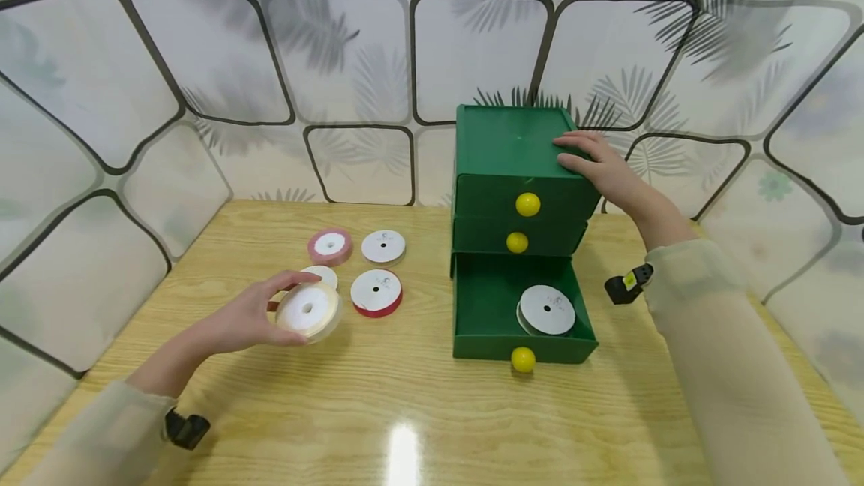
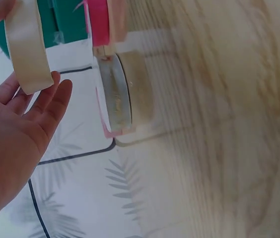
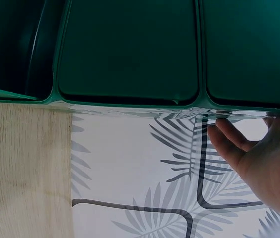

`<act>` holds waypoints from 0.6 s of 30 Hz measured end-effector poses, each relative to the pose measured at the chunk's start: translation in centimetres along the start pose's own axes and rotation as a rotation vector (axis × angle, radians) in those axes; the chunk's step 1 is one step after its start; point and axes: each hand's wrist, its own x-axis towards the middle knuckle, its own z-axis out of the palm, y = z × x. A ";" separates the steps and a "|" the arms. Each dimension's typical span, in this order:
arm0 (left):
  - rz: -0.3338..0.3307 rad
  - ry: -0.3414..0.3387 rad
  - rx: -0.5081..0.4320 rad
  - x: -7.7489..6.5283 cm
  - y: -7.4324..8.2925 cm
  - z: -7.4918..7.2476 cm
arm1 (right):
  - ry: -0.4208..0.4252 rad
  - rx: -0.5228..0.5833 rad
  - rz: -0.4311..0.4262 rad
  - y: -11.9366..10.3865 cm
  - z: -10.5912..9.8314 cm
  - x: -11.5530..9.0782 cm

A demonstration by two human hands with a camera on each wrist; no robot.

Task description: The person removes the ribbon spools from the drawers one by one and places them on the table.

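In the head view my left hand [image 1: 253, 315] grips a cream ribbon spool [image 1: 308, 309] by its edge, lifted above the table. The left wrist view shows the cream ribbon [image 2: 28, 49] side-on between thumb and fingers. My right hand [image 1: 601, 166] rests on the top right edge of a green drawer cabinet [image 1: 516, 142]. Its bottom drawer [image 1: 482, 313] is pulled out, and a white-faced ribbon spool [image 1: 547, 310] lies inside toward the right. The right wrist view has the fingers [image 3: 224, 144] against the cabinet's side.
Left of the cabinet lie a pink spool [image 1: 330, 246], a white spool [image 1: 383, 247], a red-edged spool [image 1: 376, 292] and another pale spool [image 1: 322, 274], partly hidden behind the held one. Yellow knobs [image 1: 523, 359] stick out from the drawers. Patterned cloth walls [image 1: 358, 51] enclose the wooden table [image 1: 304, 411].
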 end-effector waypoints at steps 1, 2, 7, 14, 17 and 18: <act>-0.003 -0.006 0.011 -0.1 -0.2 -0.1 | 0.000 0.000 0.003 0.0 0.0 0.0; -0.010 -0.013 0.023 -0.1 -0.3 -0.1 | 0.000 0.002 0.005 0.1 0.0 -0.1; -0.045 -0.062 0.045 -0.5 -1.0 -0.4 | 0.007 -0.001 -0.003 0.3 -0.1 -0.1; -0.081 -0.113 0.046 -1.0 -1.6 -0.6 | 0.008 0.002 -0.024 0.3 -0.1 0.1; -0.086 -0.133 0.051 -1.2 -1.8 -0.7 | 0.005 0.005 -0.021 0.2 -0.1 0.1; -0.090 -0.138 0.051 -1.3 -1.9 -0.7 | 0.004 0.007 -0.019 0.2 0.0 0.0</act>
